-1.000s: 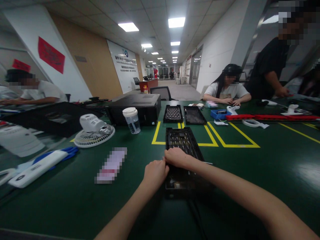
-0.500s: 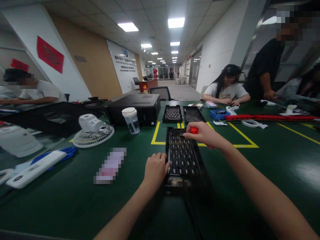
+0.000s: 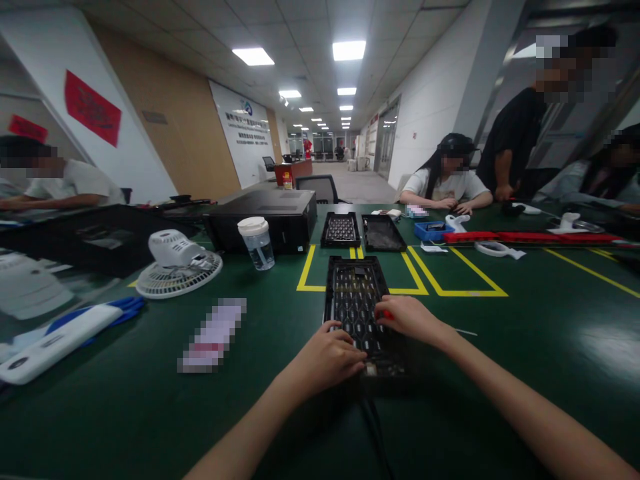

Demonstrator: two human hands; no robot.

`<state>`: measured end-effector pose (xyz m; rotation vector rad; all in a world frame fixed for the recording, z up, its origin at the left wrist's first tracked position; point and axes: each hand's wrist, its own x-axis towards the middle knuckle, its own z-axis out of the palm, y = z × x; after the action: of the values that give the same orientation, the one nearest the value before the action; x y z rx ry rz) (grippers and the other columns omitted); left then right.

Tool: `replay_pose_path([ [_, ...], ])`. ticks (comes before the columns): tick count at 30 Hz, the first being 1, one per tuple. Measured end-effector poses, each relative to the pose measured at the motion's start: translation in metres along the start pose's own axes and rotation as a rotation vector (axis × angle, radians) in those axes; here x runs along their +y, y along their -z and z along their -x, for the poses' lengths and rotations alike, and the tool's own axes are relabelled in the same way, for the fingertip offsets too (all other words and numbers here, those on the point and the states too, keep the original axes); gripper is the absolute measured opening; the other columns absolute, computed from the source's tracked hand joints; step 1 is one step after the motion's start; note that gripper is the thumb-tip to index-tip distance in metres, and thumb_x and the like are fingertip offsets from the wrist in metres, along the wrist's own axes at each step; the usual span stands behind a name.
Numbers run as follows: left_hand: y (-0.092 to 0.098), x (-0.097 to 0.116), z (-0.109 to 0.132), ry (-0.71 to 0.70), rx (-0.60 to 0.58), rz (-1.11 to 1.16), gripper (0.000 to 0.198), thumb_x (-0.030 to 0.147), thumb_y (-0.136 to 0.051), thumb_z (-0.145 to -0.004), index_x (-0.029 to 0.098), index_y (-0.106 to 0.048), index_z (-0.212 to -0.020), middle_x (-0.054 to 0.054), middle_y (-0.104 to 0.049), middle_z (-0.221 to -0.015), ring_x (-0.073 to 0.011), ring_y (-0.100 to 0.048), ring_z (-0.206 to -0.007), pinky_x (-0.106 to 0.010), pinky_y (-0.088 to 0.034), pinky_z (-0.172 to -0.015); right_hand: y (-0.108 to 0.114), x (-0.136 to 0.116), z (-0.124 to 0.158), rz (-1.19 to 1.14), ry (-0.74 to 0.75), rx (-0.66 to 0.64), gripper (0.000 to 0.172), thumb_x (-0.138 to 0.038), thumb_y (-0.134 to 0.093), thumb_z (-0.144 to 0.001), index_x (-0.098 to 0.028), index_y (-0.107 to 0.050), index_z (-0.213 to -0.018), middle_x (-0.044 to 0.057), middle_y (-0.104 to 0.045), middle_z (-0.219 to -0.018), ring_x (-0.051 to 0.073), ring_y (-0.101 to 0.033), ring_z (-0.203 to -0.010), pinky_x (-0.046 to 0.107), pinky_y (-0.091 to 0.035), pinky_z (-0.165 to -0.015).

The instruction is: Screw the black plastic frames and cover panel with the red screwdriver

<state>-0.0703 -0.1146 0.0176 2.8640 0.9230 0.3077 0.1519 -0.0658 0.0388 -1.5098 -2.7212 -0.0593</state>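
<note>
On the table before me lies a long black case (image 3: 344, 313) with rows of dark oval cells inside. My left hand (image 3: 327, 357) reaches over its near left side, fingers spread and resting on the case. My right hand (image 3: 407, 320) is closed over the right side of the case. A bit of a red-handled tool (image 3: 388, 315) shows between its fingers; the rest of the tool is hidden, so its exact kind cannot be made out. Dark cables (image 3: 373, 427) run from the near end of the case toward me.
Behind stand another celled case (image 3: 341, 230) and a shallow black tray (image 3: 384, 233). To the left are a lidded cup (image 3: 257, 243), a white fan (image 3: 179, 267), a large black box (image 3: 260, 213) and a pixelated flat object (image 3: 213, 337). A blue bin (image 3: 433, 231) and several people are beyond.
My right hand has come from the far end of the case toward its middle right, with the red-handled tool. My left hand has moved right, further over the near part. The view has shifted slightly.
</note>
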Motion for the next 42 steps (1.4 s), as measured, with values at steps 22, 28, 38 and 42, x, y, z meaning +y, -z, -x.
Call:
replay_pose_path([
  [22, 0.000, 0.003, -0.004, 0.132, -0.045, 0.106, 0.027, 0.034, -0.043, -0.087, 0.026, -0.067, -0.095, 0.000, -0.069, -0.099, -0.0147, -0.062, -0.090, -0.029, -0.036, -0.085, -0.022, -0.008, -0.022, 0.214, 0.075, -0.029, 0.015, -0.026, -0.054, -0.080, -0.019, -0.062, -0.091, 0.008, -0.064, -0.092, 0.023, -0.062, -0.084, 0.029, -0.044, -0.068],
  [28, -0.008, 0.003, -0.007, 0.211, -0.008, 0.117, 0.022, 0.036, -0.050, -0.083, 0.029, -0.068, -0.093, 0.001, -0.070, -0.093, -0.0150, -0.063, -0.087, -0.029, -0.038, -0.086, -0.020, -0.011, -0.020, 0.218, 0.068, -0.025, 0.016, -0.023, -0.050, -0.082, -0.017, -0.061, -0.091, 0.009, -0.065, -0.091, 0.023, -0.063, -0.083, 0.030, -0.044, -0.070],
  [38, -0.007, 0.013, -0.017, 0.469, -0.004, 0.221, 0.017, 0.029, -0.054, -0.078, 0.026, -0.067, -0.087, 0.002, -0.070, -0.085, -0.0138, -0.063, -0.078, -0.022, -0.043, -0.070, -0.019, -0.010, -0.014, 0.205, 0.036, 0.014, 0.016, -0.026, -0.050, -0.082, -0.016, -0.058, -0.091, 0.009, -0.064, -0.094, 0.023, -0.061, -0.084, 0.028, -0.043, -0.068],
  [42, -0.008, 0.010, -0.019, 0.487, 0.010, 0.265, 0.015, 0.027, -0.054, -0.077, 0.024, -0.067, -0.084, 0.002, -0.070, -0.084, -0.0140, -0.063, -0.077, -0.022, -0.043, -0.069, -0.020, -0.008, -0.013, 0.194, 0.030, 0.029, 0.016, -0.027, -0.049, -0.082, -0.017, -0.058, -0.091, 0.008, -0.063, -0.094, 0.022, -0.061, -0.085, 0.027, -0.042, -0.068],
])
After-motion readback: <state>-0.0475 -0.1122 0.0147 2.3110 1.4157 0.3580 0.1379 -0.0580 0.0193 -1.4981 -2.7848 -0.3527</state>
